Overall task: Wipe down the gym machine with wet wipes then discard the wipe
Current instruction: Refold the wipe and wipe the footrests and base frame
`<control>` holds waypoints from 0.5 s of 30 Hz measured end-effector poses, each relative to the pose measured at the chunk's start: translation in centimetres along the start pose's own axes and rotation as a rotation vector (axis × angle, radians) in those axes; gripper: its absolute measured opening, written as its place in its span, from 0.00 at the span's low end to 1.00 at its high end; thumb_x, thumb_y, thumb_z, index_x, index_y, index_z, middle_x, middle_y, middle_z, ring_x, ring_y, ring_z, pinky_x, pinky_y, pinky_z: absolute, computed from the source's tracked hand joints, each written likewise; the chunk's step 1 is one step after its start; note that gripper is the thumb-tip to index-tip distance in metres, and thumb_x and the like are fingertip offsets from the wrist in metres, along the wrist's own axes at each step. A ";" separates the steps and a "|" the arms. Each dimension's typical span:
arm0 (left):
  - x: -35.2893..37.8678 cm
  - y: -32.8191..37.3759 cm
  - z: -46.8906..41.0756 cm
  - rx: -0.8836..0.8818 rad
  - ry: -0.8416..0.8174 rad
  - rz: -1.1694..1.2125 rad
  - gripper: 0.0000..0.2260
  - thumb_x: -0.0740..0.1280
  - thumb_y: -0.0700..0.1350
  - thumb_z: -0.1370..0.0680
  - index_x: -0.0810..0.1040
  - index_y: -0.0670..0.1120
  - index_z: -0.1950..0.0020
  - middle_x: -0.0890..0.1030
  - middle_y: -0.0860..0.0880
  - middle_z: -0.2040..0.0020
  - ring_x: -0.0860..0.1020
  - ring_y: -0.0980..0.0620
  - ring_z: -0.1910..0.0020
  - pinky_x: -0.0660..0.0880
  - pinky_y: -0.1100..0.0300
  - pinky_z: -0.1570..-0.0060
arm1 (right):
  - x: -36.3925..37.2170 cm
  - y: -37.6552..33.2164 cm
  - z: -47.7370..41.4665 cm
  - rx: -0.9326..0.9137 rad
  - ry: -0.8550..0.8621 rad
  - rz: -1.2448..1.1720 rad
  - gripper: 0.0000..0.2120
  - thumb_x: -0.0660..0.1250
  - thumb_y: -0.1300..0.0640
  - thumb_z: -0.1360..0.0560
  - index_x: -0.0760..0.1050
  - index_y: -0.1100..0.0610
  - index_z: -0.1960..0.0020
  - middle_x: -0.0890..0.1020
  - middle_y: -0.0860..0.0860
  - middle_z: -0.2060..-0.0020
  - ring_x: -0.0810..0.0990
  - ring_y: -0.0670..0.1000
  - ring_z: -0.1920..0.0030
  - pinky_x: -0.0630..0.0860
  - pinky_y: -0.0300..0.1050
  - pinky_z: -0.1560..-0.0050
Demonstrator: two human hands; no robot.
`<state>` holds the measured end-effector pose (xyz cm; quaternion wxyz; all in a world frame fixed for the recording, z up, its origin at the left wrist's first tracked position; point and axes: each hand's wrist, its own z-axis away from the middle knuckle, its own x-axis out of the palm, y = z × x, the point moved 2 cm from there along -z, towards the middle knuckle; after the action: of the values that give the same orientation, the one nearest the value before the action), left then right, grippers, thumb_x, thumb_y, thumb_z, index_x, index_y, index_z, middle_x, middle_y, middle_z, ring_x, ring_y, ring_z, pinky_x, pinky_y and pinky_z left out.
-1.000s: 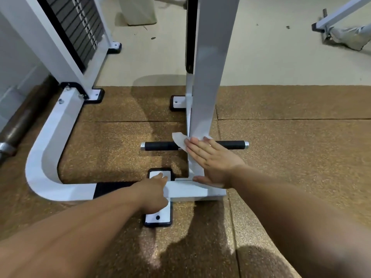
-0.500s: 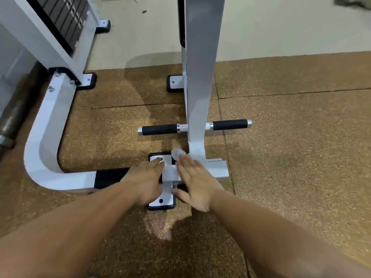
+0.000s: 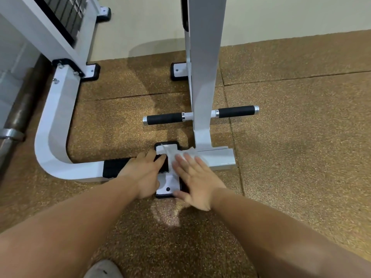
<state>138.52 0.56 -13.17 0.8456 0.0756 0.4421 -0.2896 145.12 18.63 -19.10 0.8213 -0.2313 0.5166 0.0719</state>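
The white gym machine has an upright post (image 3: 202,81) rising from a low base bar (image 3: 218,159) on the brown rubber floor. A white wet wipe (image 3: 180,154) lies spread over the base bar beside the post's foot. My right hand (image 3: 197,177) presses flat on the wipe with straight fingers. My left hand (image 3: 144,173) rests on the black grip patch (image 3: 114,166) of the curved base tube, fingers reaching toward the wipe's left edge. The wipe's lower part is hidden under my right hand.
Black foam foot pegs (image 3: 200,115) stick out either side of the post. A curved white frame tube (image 3: 54,125) runs left to the weight stack tower (image 3: 60,19). A black-edged foot plate (image 3: 167,187) sits between my hands. My shoe tip (image 3: 102,269) shows at the bottom.
My right hand slid the wipe down the post from foot-peg height onto the base bar. My left hand stayed on the base tube, shifting slightly; the camera tilted lower.
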 end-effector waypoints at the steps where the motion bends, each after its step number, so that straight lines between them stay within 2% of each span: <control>1: 0.0 -0.1 0.0 0.002 -0.007 0.009 0.36 0.62 0.54 0.22 0.49 0.51 0.18 0.62 0.44 0.25 0.67 0.41 0.33 0.73 0.46 0.37 | 0.2 1.1 0.7 0.037 0.005 0.032 0.41 0.39 0.28 0.20 0.29 0.51 0.19 0.29 0.53 0.20 0.25 0.56 0.22 0.36 0.59 0.19; 4: -0.1 -0.1 0.1 0.009 -0.010 0.029 0.36 0.61 0.54 0.22 0.49 0.50 0.18 0.61 0.43 0.24 0.67 0.40 0.32 0.73 0.47 0.37 | 1.0 4.2 3.4 0.290 0.022 0.092 0.44 0.32 0.25 0.23 0.23 0.53 0.21 0.25 0.59 0.23 0.23 0.61 0.23 0.34 0.62 0.20; 6: 0.0 -0.2 0.3 0.017 -0.008 0.027 0.36 0.61 0.54 0.22 0.49 0.50 0.18 0.60 0.43 0.24 0.66 0.40 0.31 0.73 0.47 0.36 | 1.1 4.0 3.9 0.461 0.062 0.043 0.47 0.33 0.23 0.24 0.25 0.56 0.21 0.25 0.62 0.23 0.24 0.63 0.23 0.34 0.63 0.20; 8: 0.2 -0.2 0.4 0.027 -0.011 0.016 0.37 0.61 0.54 0.22 0.48 0.50 0.17 0.59 0.42 0.23 0.65 0.39 0.30 0.72 0.47 0.35 | 1.0 2.0 2.7 0.522 0.071 -0.035 0.50 0.33 0.23 0.25 0.26 0.59 0.21 0.26 0.65 0.24 0.25 0.64 0.23 0.34 0.64 0.21; 10: 0.3 -0.2 0.5 0.031 -0.012 0.013 0.37 0.62 0.54 0.22 0.47 0.50 0.17 0.59 0.42 0.23 0.64 0.39 0.29 0.72 0.46 0.34 | 0.8 -0.8 0.6 0.382 0.031 -0.034 0.51 0.36 0.22 0.25 0.25 0.60 0.21 0.28 0.63 0.23 0.25 0.65 0.23 0.34 0.65 0.21; 13: 0.3 0.0 0.6 0.027 -0.002 0.014 0.37 0.63 0.54 0.22 0.48 0.50 0.18 0.60 0.43 0.24 0.65 0.40 0.30 0.72 0.46 0.35 | 0.6 -2.8 -1.3 0.050 -0.049 0.029 0.51 0.47 0.24 0.23 0.27 0.56 0.20 0.28 0.57 0.22 0.24 0.59 0.23 0.35 0.61 0.20; 15: 0.3 0.1 0.5 0.023 -0.003 0.017 0.37 0.62 0.54 0.22 0.48 0.50 0.18 0.60 0.43 0.24 0.65 0.40 0.30 0.72 0.46 0.35 | 0.6 -1.2 -0.7 -0.008 -0.030 0.066 0.47 0.46 0.25 0.22 0.27 0.53 0.19 0.28 0.54 0.21 0.24 0.56 0.22 0.35 0.59 0.19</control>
<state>139.03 0.34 -13.09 0.8479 0.0885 0.4367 -0.2875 145.22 17.20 -19.50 0.8253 -0.2162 0.5111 0.1046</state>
